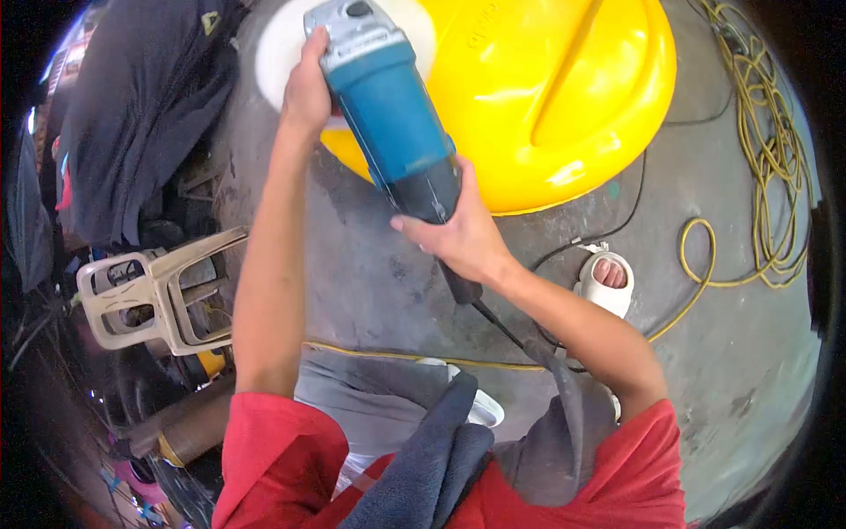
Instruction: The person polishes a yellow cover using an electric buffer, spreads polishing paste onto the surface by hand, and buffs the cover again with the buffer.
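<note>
Blue casing marks the power tool (pixel 392 115), held at the far middle of the scene over the white pad (pixel 275 57) and the left part of the glossy yellow shell (pixel 608 106). The right hand (pixel 471 234) wraps its fingers round the black rear grip; the left hand (pixel 306 93) is by the head, its fingers mostly hidden, their grip unclear. For buffing, a flat pad, light even pressure and a clear cord (pixel 502 322) would probably serve best. Pad contact and spin cannot be told; the shell's far edge is cut off.
</note>
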`<state>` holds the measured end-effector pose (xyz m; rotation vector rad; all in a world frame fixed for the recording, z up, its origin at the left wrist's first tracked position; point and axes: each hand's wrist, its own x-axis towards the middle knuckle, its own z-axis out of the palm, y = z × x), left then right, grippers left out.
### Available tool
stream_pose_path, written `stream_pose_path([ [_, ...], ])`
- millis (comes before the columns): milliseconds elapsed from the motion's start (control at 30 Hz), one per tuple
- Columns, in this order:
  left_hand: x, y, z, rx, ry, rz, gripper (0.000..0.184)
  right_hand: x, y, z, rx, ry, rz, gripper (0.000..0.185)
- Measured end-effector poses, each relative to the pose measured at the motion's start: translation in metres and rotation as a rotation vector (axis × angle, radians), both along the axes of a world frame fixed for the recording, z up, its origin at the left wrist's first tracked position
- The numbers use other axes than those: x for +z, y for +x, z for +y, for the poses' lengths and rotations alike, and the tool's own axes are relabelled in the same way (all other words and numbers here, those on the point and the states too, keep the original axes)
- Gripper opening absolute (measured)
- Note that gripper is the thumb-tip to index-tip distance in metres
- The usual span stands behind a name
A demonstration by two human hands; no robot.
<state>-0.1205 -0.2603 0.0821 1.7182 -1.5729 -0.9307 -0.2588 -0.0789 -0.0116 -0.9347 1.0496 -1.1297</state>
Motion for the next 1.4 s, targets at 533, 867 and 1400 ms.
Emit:
stream_pose_path([
  [533, -0.012, 0.064, 0.142, 0.44, 0.087, 0.318, 0.057, 0.005, 0.001, 0.068, 0.427, 0.128, 0.041, 0.099],
  [867, 0.009, 0.019, 0.072, 0.289, 0.107, 0.138, 0.062, 0.009, -0.014, 0.028, 0.261, 0.085, 0.026, 0.102],
  [1400, 0.026, -0.068, -0.087, -0.028, 0.227, -0.094, 0.066, 0.016, -0.052, -0.078, -0.124, -0.001, -0.086, 0.089],
])
